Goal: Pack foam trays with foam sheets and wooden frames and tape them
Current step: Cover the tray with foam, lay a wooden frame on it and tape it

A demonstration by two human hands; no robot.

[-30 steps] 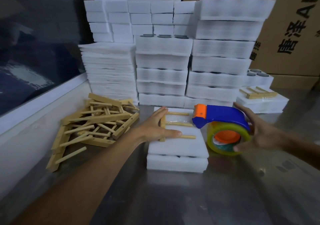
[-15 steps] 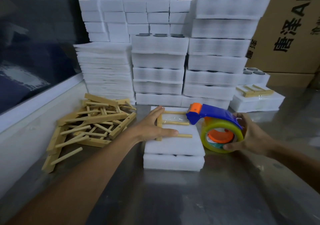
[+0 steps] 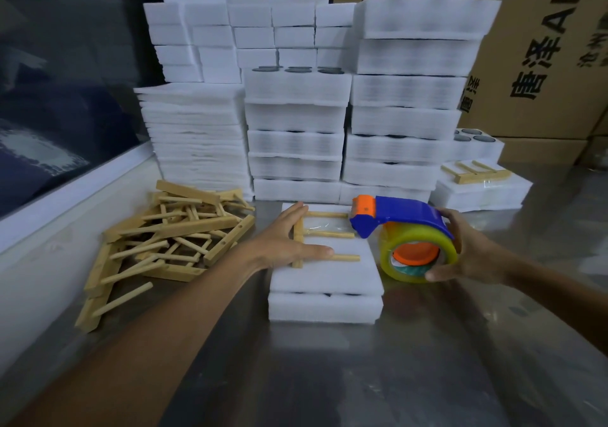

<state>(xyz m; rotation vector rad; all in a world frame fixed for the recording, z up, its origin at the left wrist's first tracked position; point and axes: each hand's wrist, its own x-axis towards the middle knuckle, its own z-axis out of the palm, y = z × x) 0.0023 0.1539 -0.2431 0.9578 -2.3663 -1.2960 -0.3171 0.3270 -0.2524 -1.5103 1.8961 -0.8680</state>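
Observation:
A white foam tray pack (image 3: 325, 305) lies on the metal table in front of me, with a foam sheet on top. A wooden frame (image 3: 324, 234) with three rungs rests on that sheet. My left hand (image 3: 289, 240) lies flat on the frame's left rail, fingers spread, pressing it down. My right hand (image 3: 467, 249) grips a blue and orange tape dispenser (image 3: 404, 229) with a roll of clear tape. The dispenser's orange nose touches the frame's right side at the pack's far right edge. A bit of clear tape shows between the upper rungs.
A loose heap of wooden frames (image 3: 164, 245) lies at the left. Tall stacks of foam trays and sheets (image 3: 296, 114) stand behind the pack. A taped pack with a frame (image 3: 480, 186) sits at the right rear. Cardboard boxes (image 3: 533, 48) line the back. The steel table (image 3: 362, 377) extends toward me.
My right hand has closed around the tape dispenser and brought it left, up against the pack's right edge. My left hand has stayed on the frame.

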